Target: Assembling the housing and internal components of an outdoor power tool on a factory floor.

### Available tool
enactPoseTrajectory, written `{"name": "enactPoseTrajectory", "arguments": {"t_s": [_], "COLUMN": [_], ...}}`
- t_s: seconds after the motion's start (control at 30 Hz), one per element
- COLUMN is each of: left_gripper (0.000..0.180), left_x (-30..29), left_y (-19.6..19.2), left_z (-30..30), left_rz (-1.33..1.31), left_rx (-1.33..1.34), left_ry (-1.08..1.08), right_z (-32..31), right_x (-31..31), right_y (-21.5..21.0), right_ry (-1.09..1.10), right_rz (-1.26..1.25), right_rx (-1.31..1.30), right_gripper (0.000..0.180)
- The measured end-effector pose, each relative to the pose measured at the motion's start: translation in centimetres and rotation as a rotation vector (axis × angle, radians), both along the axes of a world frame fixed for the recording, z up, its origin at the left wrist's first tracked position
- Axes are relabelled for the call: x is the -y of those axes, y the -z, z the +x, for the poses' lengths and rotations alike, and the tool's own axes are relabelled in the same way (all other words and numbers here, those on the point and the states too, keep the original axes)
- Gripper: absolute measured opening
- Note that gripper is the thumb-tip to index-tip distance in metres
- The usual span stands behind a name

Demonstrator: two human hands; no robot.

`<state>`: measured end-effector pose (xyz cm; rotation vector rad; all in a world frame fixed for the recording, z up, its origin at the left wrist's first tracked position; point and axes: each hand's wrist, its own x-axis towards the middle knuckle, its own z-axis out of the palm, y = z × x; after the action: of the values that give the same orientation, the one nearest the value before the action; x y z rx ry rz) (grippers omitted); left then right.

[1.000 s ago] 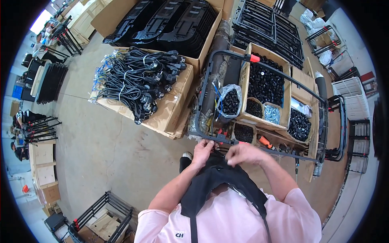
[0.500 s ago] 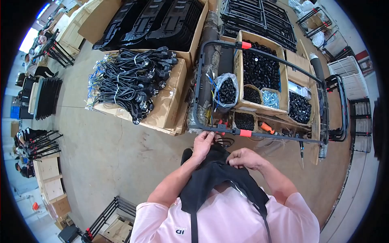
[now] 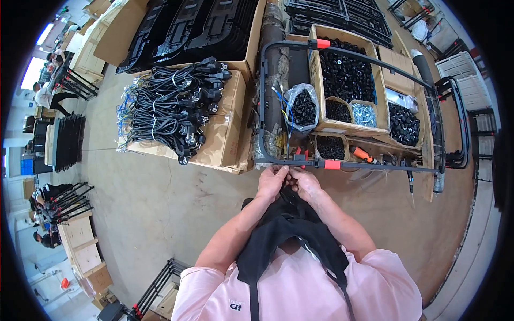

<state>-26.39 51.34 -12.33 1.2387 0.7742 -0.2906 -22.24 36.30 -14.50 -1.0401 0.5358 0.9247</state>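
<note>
A black rectangular metal frame (image 3: pixel 375 167) with red pieces on its bars lies across the workbench. Just under its near bar, left of one red piece, my two hands meet. My left hand (image 3: pixel 272 183) is closed in a pinch, thumb and forefinger together. Close against it, my right hand (image 3: pixel 305 184) has its fingers bent inward and pinched too. Something small and dark shows between the fingertips, mostly hidden, and I cannot make out what it is. Blue and yellow wires (image 3: pixel 285 109) stick up inside the frame's left end.
Bundled black power cords (image 3: pixel 171 101) lie on a cardboard box (image 3: pixel 230 125) at the left. Beyond the near bar are a wooden box (image 3: pixel 348 128) of black caps and screws, a bag of black parts (image 3: pixel 302 109) and an orange-handled tool (image 3: pixel 364 155). A screwdriver (image 3: pixel 411 184) hangs at right.
My right hand has moved up and left from my chest to meet my left hand at the near bar. The dark cable loop seen beside my left hand is now covered.
</note>
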Motion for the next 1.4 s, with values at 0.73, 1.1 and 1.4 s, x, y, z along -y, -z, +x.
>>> {"name": "enactPoseTrajectory", "arguments": {"t_s": [0.73,1.1,1.4], "left_gripper": [0.034,0.027,0.028], "left_x": [-1.7,-1.2,-2.1], "left_y": [0.5,0.5,0.4], "left_z": [-1.9,-4.8,-5.6], "left_rz": [0.194,0.149,0.27], "left_rx": [0.127,0.408,0.487], "left_ry": [0.322,0.082,0.072], "right_z": [1.0,5.1,6.1], "right_x": [0.6,-4.7,-4.9], "right_y": [-7.6,-12.7,-12.8], "right_ry": [-0.656,-1.58,-1.695], "right_rz": [-0.658,-0.727,-0.534], "right_rx": [0.849,1.568,1.981], "right_gripper": [0.026,0.025,0.022]}}
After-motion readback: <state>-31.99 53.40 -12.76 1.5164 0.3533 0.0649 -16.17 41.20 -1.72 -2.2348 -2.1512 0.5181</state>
